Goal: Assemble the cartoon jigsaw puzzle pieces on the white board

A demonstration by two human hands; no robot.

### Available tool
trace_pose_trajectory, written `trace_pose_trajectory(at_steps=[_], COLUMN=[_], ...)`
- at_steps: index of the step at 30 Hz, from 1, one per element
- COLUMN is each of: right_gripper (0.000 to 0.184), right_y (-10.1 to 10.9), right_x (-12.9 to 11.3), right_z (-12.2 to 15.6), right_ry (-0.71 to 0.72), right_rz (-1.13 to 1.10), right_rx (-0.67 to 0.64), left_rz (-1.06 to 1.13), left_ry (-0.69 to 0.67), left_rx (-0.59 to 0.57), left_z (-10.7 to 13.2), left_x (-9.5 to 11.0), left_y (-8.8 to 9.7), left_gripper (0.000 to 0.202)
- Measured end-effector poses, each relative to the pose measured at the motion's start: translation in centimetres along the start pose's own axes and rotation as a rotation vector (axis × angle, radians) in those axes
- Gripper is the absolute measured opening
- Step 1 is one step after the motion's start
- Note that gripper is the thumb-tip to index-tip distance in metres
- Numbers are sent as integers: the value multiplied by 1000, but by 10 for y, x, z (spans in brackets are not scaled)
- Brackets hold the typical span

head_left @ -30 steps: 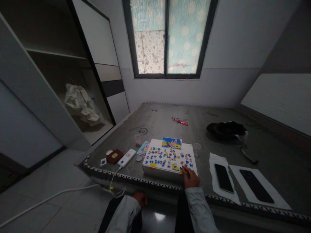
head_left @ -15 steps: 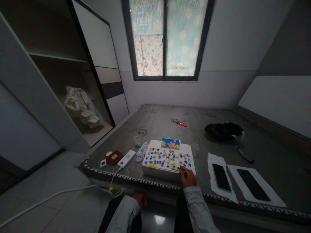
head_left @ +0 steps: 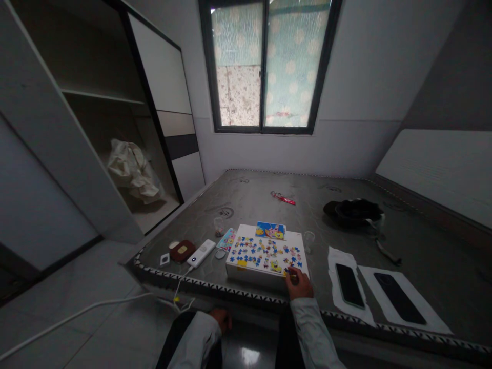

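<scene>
A white board lies near the front edge of a bare grey mattress, with several loose blue and yellow puzzle pieces scattered on it. A small cartoon picture card stands at its far edge. My right hand rests on the board's near right corner, fingertips pinched on a puzzle piece there. My left hand hangs low below the mattress edge by my knee, fingers curled; what it holds, if anything, is hidden.
Left of the board lie a white power bank with a cable, a dark red case and a small cup. Two phones rest on white cloths to the right. A black cap and a red wrapper lie farther back.
My head has tipped slightly, shifting the view. My right hand has stayed at the board's near right corner with small finger movements; the left hand has barely moved.
</scene>
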State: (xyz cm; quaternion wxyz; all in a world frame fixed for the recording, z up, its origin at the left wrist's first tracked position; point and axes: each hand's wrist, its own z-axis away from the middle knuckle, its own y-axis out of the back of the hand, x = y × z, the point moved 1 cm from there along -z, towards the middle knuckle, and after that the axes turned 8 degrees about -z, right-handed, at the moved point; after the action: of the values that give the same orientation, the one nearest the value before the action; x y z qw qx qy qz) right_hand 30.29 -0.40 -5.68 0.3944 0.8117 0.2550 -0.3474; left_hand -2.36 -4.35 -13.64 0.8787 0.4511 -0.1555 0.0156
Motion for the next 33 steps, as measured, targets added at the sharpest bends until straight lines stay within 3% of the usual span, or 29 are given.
trace_pose_trajectory(at_steps=[14,23,33], right_gripper=[32,26,34], right_y=[-1,-1,-2], right_x=[-4,-3,-1], right_z=[-1,-3,-3], right_ry=[0,77,2], right_rz=[-16,28,-1], right_rx=[-27,-22,-23], left_rz=[-2,-1,-29], left_ry=[24,27,17], left_rx=[12,-25,2], left_z=[-1,-15,-14], left_x=[2,-10,-10], left_y=[3,-6,-6], left_gripper=[33,34,32])
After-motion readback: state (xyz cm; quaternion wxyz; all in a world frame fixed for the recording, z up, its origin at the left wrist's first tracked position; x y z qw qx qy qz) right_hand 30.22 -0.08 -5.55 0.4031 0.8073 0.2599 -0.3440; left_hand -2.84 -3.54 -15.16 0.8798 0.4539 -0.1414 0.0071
